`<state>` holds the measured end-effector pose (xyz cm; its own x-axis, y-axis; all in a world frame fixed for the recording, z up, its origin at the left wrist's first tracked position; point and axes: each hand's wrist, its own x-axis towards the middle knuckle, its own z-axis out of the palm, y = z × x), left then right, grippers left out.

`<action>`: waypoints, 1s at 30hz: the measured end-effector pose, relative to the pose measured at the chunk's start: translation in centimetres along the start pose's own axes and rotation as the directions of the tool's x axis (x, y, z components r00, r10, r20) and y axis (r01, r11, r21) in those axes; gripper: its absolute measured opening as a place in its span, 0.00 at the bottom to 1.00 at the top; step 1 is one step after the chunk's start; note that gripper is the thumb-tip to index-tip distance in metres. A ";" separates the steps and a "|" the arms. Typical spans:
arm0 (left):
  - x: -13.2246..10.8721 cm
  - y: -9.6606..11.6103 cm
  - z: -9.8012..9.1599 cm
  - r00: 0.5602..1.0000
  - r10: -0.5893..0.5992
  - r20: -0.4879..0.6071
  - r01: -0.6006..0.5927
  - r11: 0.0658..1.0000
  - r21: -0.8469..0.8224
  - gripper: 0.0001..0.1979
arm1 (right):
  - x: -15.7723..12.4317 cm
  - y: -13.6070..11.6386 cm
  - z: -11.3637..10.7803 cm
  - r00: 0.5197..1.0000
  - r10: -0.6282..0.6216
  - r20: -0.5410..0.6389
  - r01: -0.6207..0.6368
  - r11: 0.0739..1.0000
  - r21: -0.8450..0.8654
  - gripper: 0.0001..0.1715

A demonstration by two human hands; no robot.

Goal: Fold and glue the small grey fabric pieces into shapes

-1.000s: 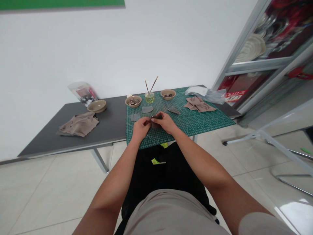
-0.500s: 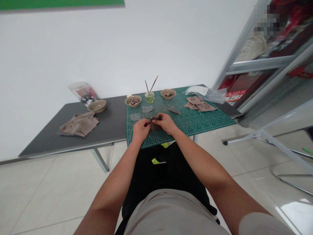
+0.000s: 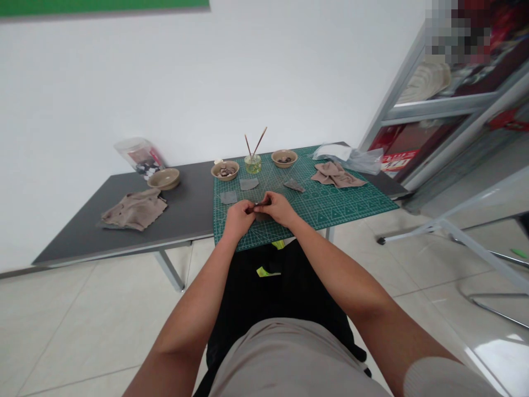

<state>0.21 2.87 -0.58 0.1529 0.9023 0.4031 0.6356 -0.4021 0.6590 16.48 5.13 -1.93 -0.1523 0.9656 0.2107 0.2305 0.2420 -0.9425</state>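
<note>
Both my hands pinch a small brown piece of cloth [image 3: 263,215] over the front of the green cutting mat [image 3: 330,204]. My left hand [image 3: 238,219] grips its left side, fingers closed. My right hand [image 3: 278,208] holds the top right part between thumb and fingers, and the two hands nearly touch. Just beyond lie a grey translucent piece [image 3: 228,197] and a second grey translucent piece [image 3: 248,184]. To the right rests a small dark grey piece [image 3: 294,186]. Fine detail between my fingertips is too small to make out.
A bowl of small pieces [image 3: 225,172], a glass jar [image 3: 253,164] with two thin sticks, and another bowl [image 3: 284,160] stand along the back. Brown cloth [image 3: 336,174] and a plastic bag [image 3: 351,157] lie right. Folded cloth [image 3: 135,209], a bowl [image 3: 163,179] and a clear tub [image 3: 140,157] are left.
My fingers have shifted slightly on the cloth, and my right fingertips have moved a little closer to the left ones. Everything else on the table stays put.
</note>
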 end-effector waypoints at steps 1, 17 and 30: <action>0.0 0.0 0.1 1.000 0.014 0.001 -0.014 1.000 0.019 0.05 | 0.0 -0.1 0.0 1.000 -0.009 0.007 0.009 1.000 -0.027 0.22; 0.1 -0.3 0.0 0.994 -0.110 0.007 0.108 0.963 -0.246 0.04 | 0.0 0.3 0.2 0.997 0.026 -0.066 -0.012 0.979 0.204 0.23; 0.3 -0.6 0.2 0.990 -0.108 -0.086 0.083 0.965 -0.249 0.05 | -0.4 -1.1 -0.2 0.990 0.135 -0.039 -0.093 0.838 0.538 0.29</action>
<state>0.06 3.37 -0.98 0.0178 0.9235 0.3831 0.4372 -0.3518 0.8277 16.43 4.52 -0.93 -0.0818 0.9925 0.0912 -0.3095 0.0617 -0.9489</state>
